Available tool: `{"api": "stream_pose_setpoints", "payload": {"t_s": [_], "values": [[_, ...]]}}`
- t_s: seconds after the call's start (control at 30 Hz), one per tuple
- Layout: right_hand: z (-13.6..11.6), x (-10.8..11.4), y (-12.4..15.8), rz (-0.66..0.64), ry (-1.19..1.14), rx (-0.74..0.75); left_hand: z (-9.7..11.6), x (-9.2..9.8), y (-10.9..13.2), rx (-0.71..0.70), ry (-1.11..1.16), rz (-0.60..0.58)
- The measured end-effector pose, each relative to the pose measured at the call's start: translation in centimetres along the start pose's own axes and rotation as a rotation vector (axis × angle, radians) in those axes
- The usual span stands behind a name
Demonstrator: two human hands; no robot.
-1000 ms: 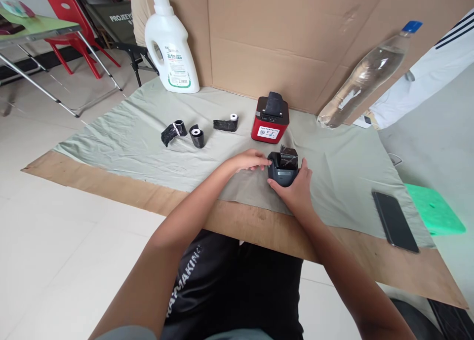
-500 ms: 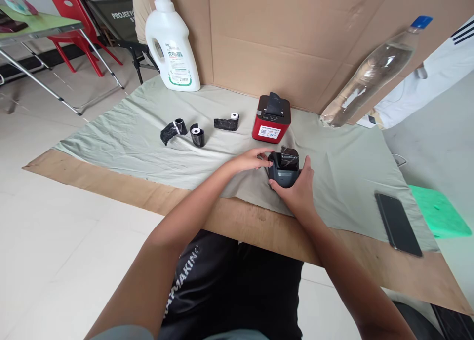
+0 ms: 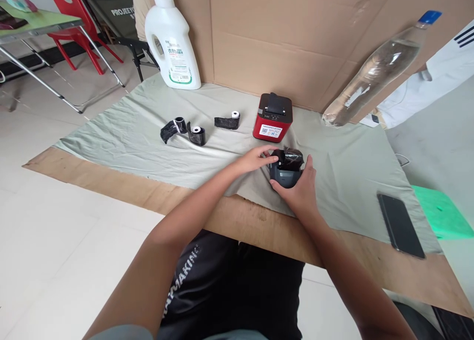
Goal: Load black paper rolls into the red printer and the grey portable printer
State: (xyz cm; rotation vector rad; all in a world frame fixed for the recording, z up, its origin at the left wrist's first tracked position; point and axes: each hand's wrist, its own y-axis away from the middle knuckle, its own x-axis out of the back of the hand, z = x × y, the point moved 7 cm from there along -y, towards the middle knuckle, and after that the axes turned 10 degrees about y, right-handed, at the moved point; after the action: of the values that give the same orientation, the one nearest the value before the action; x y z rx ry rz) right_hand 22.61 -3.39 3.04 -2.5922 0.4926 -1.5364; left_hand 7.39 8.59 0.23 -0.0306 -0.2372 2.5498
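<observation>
A small dark grey portable printer rests on the cloth, a glossy dark flap or strip standing up at its top. My right hand is closed around its right side, thumb along the front and fingers at the far right. From the left, my left hand grips its upper left edge, thumb on the opening and fingers behind. Just beyond stands a red and black printer with a white label. Black-wrapped rolls lie to the left: one roll, a second roll and a third roll.
A white detergent bottle stands at the back left before a cardboard panel. A clear bottle with a blue cap leans at the back right. A phone lies near the right front edge of the cloth-covered board.
My left thumb has moved right, further over the top of the small printer. My right hand keeps its hold. The view has shifted slightly.
</observation>
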Motion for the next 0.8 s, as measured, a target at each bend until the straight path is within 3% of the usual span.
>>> {"api": "stream_pose_setpoints", "payload": {"t_s": [0.17,0.4,0.53,0.67,0.8], "values": [[0.7,-0.2,-0.3,0.026,-0.079,-0.043,-0.1,0.0,-0.5,-0.054,-0.043,0.103],[0.8,1.6,-0.8,0.181,-0.323,0.068,0.5,-0.3,-0.3,-0.050,-0.104,0.189],[0.9,2.3,-0.8,0.169,-0.471,0.098,1.0,-0.3,-0.1,-0.033,-0.207,0.274],[1.2,2.8,-2.2,0.068,-0.530,0.115,1.0,-0.2,0.0,0.015,-0.304,0.347],[1.3,2.6,-6.3,-0.250,-0.421,0.069,0.8,-0.3,0.0,0.045,-0.326,0.336]]}}
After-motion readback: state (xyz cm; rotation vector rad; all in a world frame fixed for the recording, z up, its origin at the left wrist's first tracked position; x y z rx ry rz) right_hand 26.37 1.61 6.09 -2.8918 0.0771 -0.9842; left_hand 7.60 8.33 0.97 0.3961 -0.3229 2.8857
